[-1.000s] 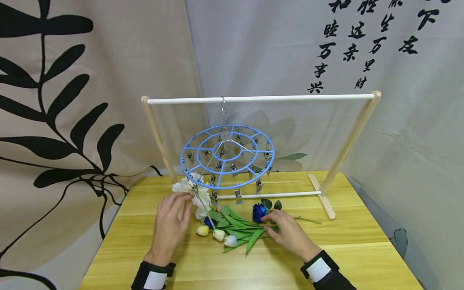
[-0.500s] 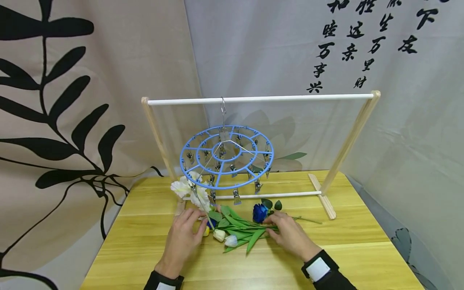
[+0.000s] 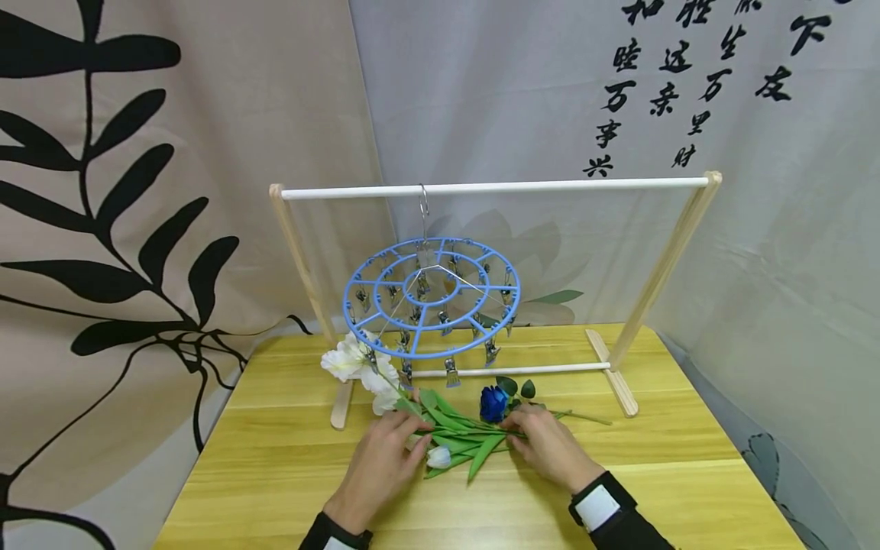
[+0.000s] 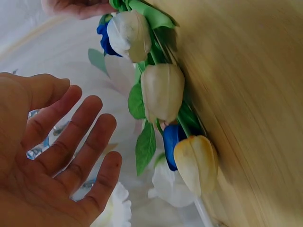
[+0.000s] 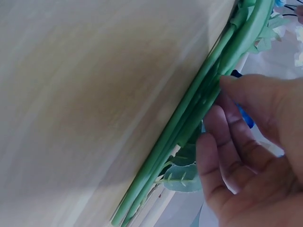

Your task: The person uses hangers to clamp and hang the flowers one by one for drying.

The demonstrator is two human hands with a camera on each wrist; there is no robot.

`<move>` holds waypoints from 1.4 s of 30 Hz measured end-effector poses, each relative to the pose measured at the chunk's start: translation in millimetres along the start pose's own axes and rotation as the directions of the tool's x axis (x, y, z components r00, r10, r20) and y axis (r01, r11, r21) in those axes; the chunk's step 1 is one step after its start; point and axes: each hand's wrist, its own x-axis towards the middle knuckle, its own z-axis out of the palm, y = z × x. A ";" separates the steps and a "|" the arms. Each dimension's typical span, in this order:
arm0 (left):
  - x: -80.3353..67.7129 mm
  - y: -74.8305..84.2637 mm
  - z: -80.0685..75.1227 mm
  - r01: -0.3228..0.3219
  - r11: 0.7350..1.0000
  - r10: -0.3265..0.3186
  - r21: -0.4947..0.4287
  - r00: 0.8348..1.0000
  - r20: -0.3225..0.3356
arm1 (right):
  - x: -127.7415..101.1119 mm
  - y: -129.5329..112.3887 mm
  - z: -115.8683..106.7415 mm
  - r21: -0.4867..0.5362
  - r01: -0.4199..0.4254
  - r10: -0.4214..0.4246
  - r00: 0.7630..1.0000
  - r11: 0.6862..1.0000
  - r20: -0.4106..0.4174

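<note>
A bunch of artificial tulips lies on the wooden table, with green leaves and stems (image 3: 461,439). In the left wrist view are a yellow tulip (image 4: 196,165), a cream tulip (image 4: 162,92) and a whitish tulip (image 4: 129,37). My left hand (image 3: 385,462) hovers over the tulip heads, hiding some from above; its fingers are spread and hold nothing. Loosely bent, the fingers of my right hand (image 5: 255,142) lie against the edge of the stem bundle (image 5: 175,127), thumb tip touching it. Behind that hand is a blue rose (image 3: 493,403).
A white-barred wooden rack (image 3: 495,186) stands across the table (image 3: 584,489). From it hangs a round blue clip hanger (image 3: 431,355) with several metal clips. White flowers (image 3: 360,370) hang at its left edge, their stem reaching down near the tulips.
My left hand has come away from the white flowers and moved right and toward me, over the tulip heads. My right hand has stayed almost still at the stems.
</note>
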 end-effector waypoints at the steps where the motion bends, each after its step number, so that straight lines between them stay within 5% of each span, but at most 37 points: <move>1: 0.3 0.8 1.1 -0.001 1.000 0.001 0.001 1.000 0.010 | 0.6 0.3 0.5 0.003 0.003 -0.003 1.000 1.000 0.000; 16: 6.1 11.5 9.8 0.006 1.000 -0.005 -0.008 0.997 0.083 | 1.6 1.2 1.8 -0.002 0.035 -0.035 0.999 0.999 -0.011; 42: 21.0 9.1 16.0 -0.045 0.998 0.047 -0.035 0.998 0.048 | 5.1 -7.4 -20.6 -0.118 0.126 -0.149 0.967 0.985 -0.208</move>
